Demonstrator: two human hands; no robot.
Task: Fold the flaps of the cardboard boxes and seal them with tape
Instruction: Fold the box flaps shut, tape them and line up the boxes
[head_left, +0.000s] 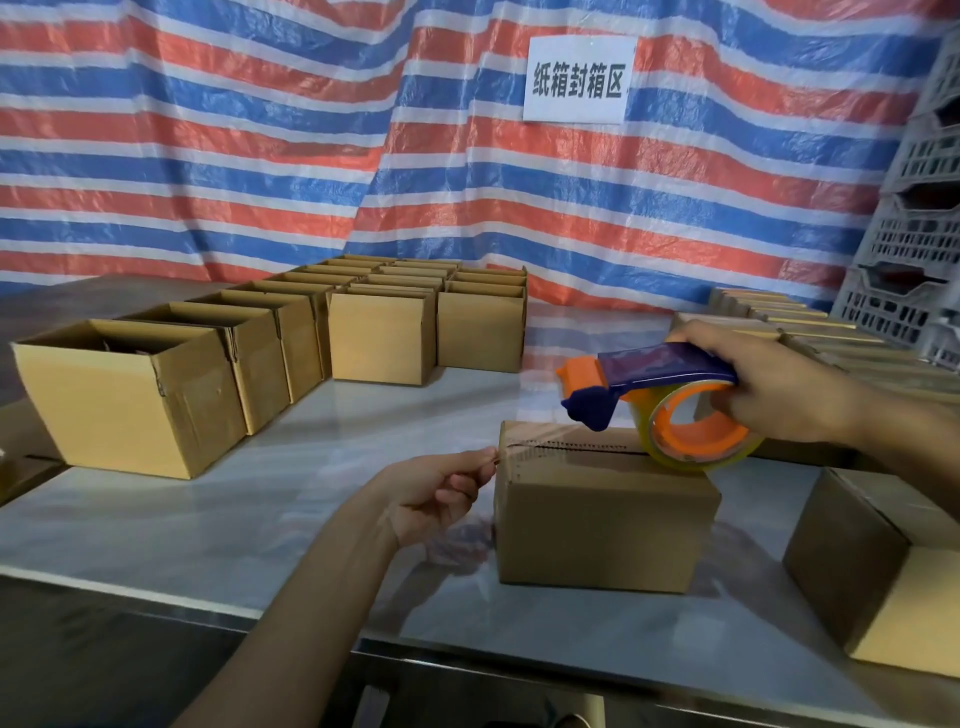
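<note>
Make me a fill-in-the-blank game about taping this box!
The right hand holds the tape dispenser on a cardboard ____.
The left hand pinches the end of the clear ____.
The row of boxes on the left has ____ tops.
Missing words: box, tape, open.

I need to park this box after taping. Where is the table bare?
Bare table lies front-left, between the open boxes, the near edge and the box being taped; the left hand crosses it. A narrower strip runs behind that box. Crowded: rear-left box rows; right side, with another box and more cartons.
</note>
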